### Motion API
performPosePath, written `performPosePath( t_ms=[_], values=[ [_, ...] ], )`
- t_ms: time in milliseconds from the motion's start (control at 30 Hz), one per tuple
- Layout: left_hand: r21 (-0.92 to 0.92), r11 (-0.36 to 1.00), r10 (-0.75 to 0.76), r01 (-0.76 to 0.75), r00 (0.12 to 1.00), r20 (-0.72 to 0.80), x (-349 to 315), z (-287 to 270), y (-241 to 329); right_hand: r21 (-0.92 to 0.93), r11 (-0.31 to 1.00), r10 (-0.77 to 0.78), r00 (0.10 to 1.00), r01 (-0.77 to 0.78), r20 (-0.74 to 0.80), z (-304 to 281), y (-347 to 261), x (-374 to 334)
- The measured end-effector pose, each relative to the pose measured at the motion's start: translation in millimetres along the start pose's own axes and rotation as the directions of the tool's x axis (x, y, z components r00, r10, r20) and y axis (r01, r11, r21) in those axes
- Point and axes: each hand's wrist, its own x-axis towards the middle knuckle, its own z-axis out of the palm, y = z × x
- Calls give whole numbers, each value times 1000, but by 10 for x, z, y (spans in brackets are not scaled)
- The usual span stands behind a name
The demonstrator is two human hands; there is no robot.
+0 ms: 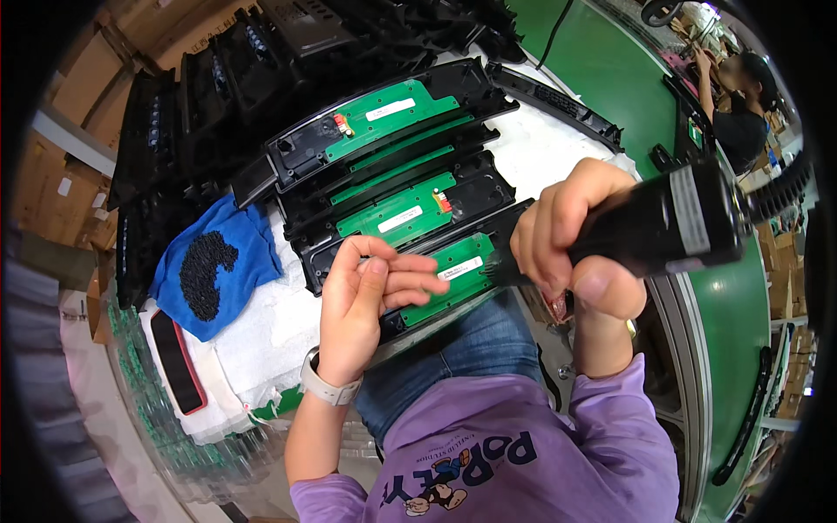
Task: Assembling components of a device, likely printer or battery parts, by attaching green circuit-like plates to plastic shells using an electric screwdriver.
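In my right hand (580,231) is a black electric screwdriver (667,222), held with its front end toward the nearest black plastic panel. A green circuit board (458,301) with a white label lies in that panel, close to my lap. My left hand (362,283) is over the left part of this board, thumb laid against the half-curled fingers. What it holds, if anything, I cannot make out. Just beyond, another black panel (475,179) carries a green board (375,218) with a small red-and-white part. The screwdriver's tip is hidden or too dark to tell.
Small black screws (205,275) lie heaped on a blue cloth (261,248) at left, near a red-edged phone (177,362). More black panels (301,152) are stacked beyond. White padding (558,148) covers the table. Another person (741,109) works at far right.
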Motion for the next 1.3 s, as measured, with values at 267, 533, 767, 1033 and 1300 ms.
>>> performPosePath(
  t_ms=[267, 533, 767, 1033, 1300],
  values=[
    [34, 998, -55, 53, 998, 40, -8, -25, 52, -204, 978, -47, 999, 49, 16, 107, 53, -14],
    [-1, 999, -36, 36, 999, -11, 8, -5, 12, -136, 987, -78, 995, 86, 65, 49, 48, 3],
    [66, 992, -103, 104, 994, -24, -24, 10, 91, 424, 857, -371, 922, 293, 113, -148, 56, 209],
    [173, 985, 5, -4, 1000, -7, -31, -20, 42, 430, 845, -374, 926, 318, 48, -102, 147, 193],
    [168, 982, -90, 90, 996, -6, -53, -18, 62, 445, 862, -323, 939, 242, 116, -62, 163, 184]
  ],
)
